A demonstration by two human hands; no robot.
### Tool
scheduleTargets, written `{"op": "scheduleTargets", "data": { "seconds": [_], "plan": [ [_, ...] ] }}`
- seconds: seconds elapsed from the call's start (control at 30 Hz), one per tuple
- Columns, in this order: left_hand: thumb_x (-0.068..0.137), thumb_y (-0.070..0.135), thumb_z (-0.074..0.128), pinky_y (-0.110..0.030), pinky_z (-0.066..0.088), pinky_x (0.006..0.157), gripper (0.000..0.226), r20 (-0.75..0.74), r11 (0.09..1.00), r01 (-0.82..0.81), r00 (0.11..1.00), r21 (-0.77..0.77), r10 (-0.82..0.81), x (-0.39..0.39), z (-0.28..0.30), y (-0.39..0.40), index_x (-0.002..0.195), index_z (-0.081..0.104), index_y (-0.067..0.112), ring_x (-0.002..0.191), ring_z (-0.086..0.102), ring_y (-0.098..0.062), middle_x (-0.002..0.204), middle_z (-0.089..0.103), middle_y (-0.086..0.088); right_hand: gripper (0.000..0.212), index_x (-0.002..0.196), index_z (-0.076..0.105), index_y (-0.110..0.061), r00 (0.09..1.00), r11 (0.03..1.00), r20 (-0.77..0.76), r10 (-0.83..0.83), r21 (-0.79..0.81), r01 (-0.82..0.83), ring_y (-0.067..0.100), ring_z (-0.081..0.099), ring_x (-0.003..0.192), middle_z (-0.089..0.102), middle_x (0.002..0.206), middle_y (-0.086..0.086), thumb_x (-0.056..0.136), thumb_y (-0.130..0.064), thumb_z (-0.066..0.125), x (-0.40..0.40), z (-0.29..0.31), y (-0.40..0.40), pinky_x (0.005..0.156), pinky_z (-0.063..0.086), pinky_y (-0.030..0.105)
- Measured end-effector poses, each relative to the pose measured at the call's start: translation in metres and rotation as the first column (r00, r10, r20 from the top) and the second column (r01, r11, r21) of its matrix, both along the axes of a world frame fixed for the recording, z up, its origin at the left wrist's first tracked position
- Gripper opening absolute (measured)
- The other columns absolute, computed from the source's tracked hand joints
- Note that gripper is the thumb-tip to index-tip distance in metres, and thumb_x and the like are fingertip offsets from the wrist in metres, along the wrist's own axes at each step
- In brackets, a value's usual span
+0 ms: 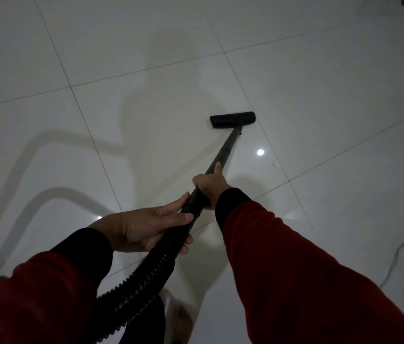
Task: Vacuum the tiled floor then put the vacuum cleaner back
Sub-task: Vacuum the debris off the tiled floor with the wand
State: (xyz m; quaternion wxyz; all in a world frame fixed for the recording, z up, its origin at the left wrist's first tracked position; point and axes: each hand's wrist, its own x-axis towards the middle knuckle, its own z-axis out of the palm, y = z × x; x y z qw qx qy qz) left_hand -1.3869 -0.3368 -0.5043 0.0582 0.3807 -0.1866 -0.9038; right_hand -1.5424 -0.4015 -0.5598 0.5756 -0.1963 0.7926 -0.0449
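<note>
Step in hand: the vacuuming itself appeared to be under way, with the putting-away still to come.
Floor head (pixel 232 119): lay flat on the pale tiled floor (pixel 320 95), well ahead of both hands, just past a grout line.
Right hand (pixel 210 182): was wrapped round the black wand (pixel 225 148), thumb laid along the tube.
Left hand (pixel 146 228): cupped the wand's lower end where the ribbed hose (pixel 143 279) joined, fingers curled beneath.
Hose: trailed down between the red sleeves (the cleaner's body was out of view).
Next move: likely called for a steady push or pull across unswept tiles, keeping clear of the pale cable (pixel 394 259) at right.
</note>
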Motion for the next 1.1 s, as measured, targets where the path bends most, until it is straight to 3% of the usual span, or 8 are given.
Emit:
{"op": "scheduleTargets", "data": {
  "seconds": [0.2,0.37,0.53,0.7,0.8,0.87,0.97,1.1],
  "plan": [
    [0.076,0.028,0.060,-0.026,0.056,0.054,0.064,0.012,0.999,0.036,0.999,-0.027,-0.036,-0.031,-0.006,0.034,0.128,0.032,0.053,0.067,0.069,-0.020,0.081,0.066,-0.012,0.093,0.148,-0.014,-0.045,1.000,0.999,0.006,-0.026,-0.030,0.026,0.034,0.059,0.099,0.047,0.132,0.016,0.086,-0.014,0.048,-0.034,-0.005,0.037,0.085,0.056,0.048],
    [0.078,0.027,0.059,-0.024,0.055,0.052,0.050,0.012,0.997,0.065,0.998,-0.034,-0.065,-0.060,-0.008,0.055,0.117,0.041,0.053,0.063,0.068,-0.019,0.080,0.065,-0.012,0.089,0.149,-0.013,-0.043,0.996,0.995,0.034,-0.082,-0.045,0.083,0.026,0.055,0.080,0.046,0.133,0.015,0.090,-0.013,0.046,-0.065,0.001,0.067,0.074,0.054,0.040],
    [0.074,0.030,0.060,-0.025,0.055,0.054,0.050,0.029,0.988,0.131,0.991,-0.076,-0.129,-0.075,-0.006,0.070,0.115,0.043,0.053,0.062,0.068,-0.018,0.078,0.066,-0.010,0.087,0.149,-0.012,-0.044,0.986,0.986,0.067,-0.152,-0.053,0.156,0.024,0.053,0.076,0.044,0.134,0.015,0.091,-0.013,0.046,-0.082,0.006,0.091,0.071,0.052,0.040],
    [0.073,0.034,0.058,-0.024,0.055,0.058,0.043,0.052,0.957,0.248,0.969,-0.150,-0.243,-0.071,0.003,0.072,0.106,0.041,0.055,0.063,0.067,-0.014,0.084,0.063,-0.010,0.088,0.150,-0.011,-0.042,0.964,0.965,0.121,-0.237,-0.086,0.248,0.021,0.054,0.078,0.049,0.128,0.013,0.091,-0.013,0.048,-0.081,0.010,0.111,0.059,0.048,0.035],
    [0.080,0.032,0.057,-0.024,0.055,0.058,0.035,0.085,0.935,0.308,0.951,-0.175,-0.297,-0.060,0.008,0.070,0.102,0.043,0.054,0.062,0.067,-0.013,0.079,0.064,-0.008,0.088,0.150,-0.009,-0.043,0.939,0.940,0.163,-0.304,-0.106,0.323,0.020,0.054,0.078,0.051,0.109,0.008,0.091,-0.013,0.048,-0.072,0.008,0.121,0.054,0.045,0.033],
    [0.089,0.027,0.052,-0.023,0.055,0.056,0.035,0.103,0.924,0.331,0.943,-0.190,-0.316,-0.049,0.011,0.070,0.106,0.040,0.055,0.061,0.067,-0.013,0.077,0.065,-0.008,0.088,0.150,-0.009,-0.043,0.924,0.926,0.183,-0.337,-0.115,0.360,0.020,0.054,0.080,0.049,0.095,0.005,0.091,-0.012,0.049,-0.060,0.010,0.124,0.056,0.046,0.033],
    [0.091,0.026,0.051,-0.024,0.056,0.056,0.043,0.132,0.906,0.367,0.929,-0.210,-0.346,-0.028,0.015,0.067,0.117,0.032,0.054,0.061,0.067,-0.013,0.076,0.065,-0.007,0.089,0.149,-0.010,-0.044,0.901,0.905,0.205,-0.381,-0.115,0.409,0.024,0.056,0.090,0.049,0.101,0.007,0.090,-0.014,0.050,-0.037,0.014,0.130,0.059,0.047,0.034],
    [0.088,0.026,0.055,-0.024,0.054,0.055,0.060,0.136,0.890,0.406,0.913,-0.209,-0.385,0.003,0.020,0.065,0.125,0.020,0.057,0.060,0.067,-0.015,0.075,0.065,-0.007,0.088,0.149,-0.008,-0.045,0.872,0.871,0.220,-0.438,-0.135,0.472,0.020,0.054,0.081,0.047,0.103,0.007,0.090,-0.013,0.050,-0.008,0.019,0.137,0.054,0.044,0.032]
  ]
}}
